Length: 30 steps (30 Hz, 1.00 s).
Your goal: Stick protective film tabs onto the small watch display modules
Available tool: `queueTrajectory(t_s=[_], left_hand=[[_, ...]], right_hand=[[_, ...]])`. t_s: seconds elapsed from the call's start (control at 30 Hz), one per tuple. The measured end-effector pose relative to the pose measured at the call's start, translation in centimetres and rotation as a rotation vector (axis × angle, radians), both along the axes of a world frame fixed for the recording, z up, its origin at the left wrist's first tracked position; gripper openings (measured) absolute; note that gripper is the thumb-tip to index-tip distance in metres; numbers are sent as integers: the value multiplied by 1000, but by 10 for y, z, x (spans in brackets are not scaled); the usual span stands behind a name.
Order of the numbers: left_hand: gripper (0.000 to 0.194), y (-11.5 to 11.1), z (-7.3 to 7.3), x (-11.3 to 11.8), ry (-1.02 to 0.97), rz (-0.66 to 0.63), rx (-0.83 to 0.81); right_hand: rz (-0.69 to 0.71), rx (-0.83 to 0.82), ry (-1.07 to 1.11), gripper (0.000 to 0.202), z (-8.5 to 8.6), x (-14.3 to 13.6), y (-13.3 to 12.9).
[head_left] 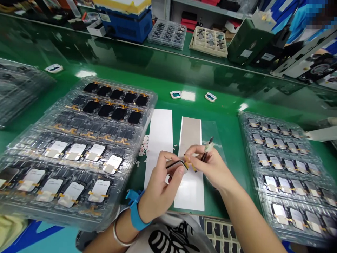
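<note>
My left hand (165,182) is closed around a small display screen (177,166) with a dark rim, thumb and fingers on its edges. My right hand (210,165) grips a thin dark tool (210,140), perhaps tweezers, with a pale wrap around it. The right fingertips meet the orange flex cable (190,164) at the screen's right side; the exact contact is hidden. Beneath both hands lies a white strip with a beige upper part (191,131). A plain white strip (161,126) is just left of it.
At left, a clear tray (155,98) carries black and white-backed screens. Another clear tray (244,123) at right holds rows of similar ones. Small white-rimmed pieces (210,97) lie farther back. A shelf with a blue box (126,26) and parts trays runs behind.
</note>
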<state>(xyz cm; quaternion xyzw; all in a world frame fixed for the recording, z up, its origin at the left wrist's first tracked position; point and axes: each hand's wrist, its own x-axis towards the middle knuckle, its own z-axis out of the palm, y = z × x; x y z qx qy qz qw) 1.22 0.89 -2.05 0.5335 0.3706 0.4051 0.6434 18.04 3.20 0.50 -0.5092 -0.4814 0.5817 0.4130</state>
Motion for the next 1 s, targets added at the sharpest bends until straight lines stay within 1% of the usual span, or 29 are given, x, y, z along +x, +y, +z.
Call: queueTrajectory(t_s=[0.1, 0.27, 0.33, 0.43, 0.57, 0.77, 1.0], left_hand=[[13, 1, -1, 0, 45, 16, -17], [15, 3, 1, 1, 92, -14, -9], [15, 3, 0, 1, 104, -18, -4], [17, 2, -2, 0, 116, -18, -29], [21, 1, -4, -3, 113, -46, -42], [18, 1, -3, -3, 125, -46, -17], [19, 0, -8, -3, 98, -41, -51]], right_hand=[[31, -23, 150, 26, -4, 1, -6], [45, -44, 177, 26, -8, 2, -8], [22, -37, 127, 30, -8, 3, -9], [-25, -8, -20, 33, -9, 3, -12], [-77, 78, -173, 30, -9, 3, -16], [-76, 119, -191, 27, -7, 3, -17], [-95, 150, -203, 21, -6, 1, -17]])
